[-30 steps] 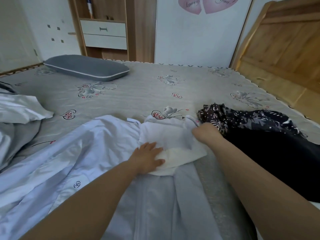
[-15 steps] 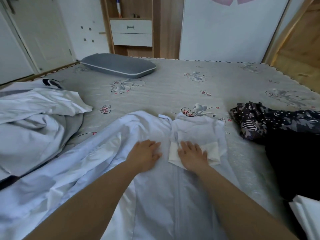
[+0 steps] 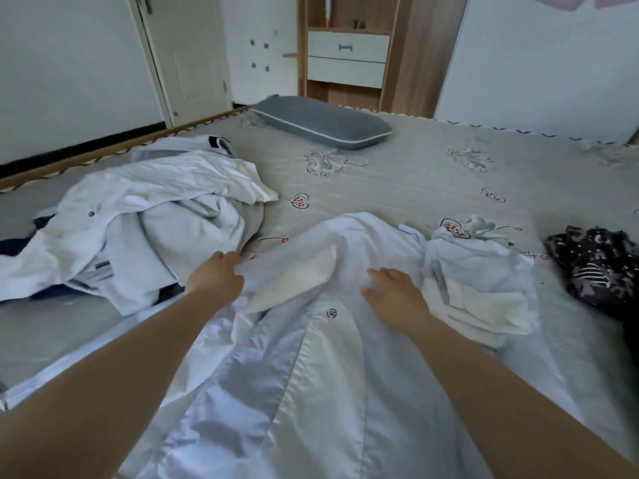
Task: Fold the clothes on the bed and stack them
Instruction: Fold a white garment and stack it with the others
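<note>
A pale blue-white garment [image 3: 311,357] with a small round "50" mark lies spread across the bed in front of me. My left hand [image 3: 216,276] grips its left edge, fingers curled into the cloth. Flat on the garment's middle rests my right hand [image 3: 394,293], fingers straight. A folded-back white part of the garment [image 3: 484,292] lies just right of that hand. A heap of white and grey clothes [image 3: 138,223] sits to the left. A dark patterned garment [image 3: 598,264] lies at the right edge.
The bed sheet [image 3: 415,181] is grey with flower and heart prints. A grey pillow [image 3: 321,122] lies at the far side. Beyond the bed stand a wooden cabinet with white drawers [image 3: 347,55] and a white door [image 3: 186,57].
The view has swung left, revealing the heap of clothes. My left hand moved left to the garment's edge and took hold of it. My right hand shifted left off the folded white part.
</note>
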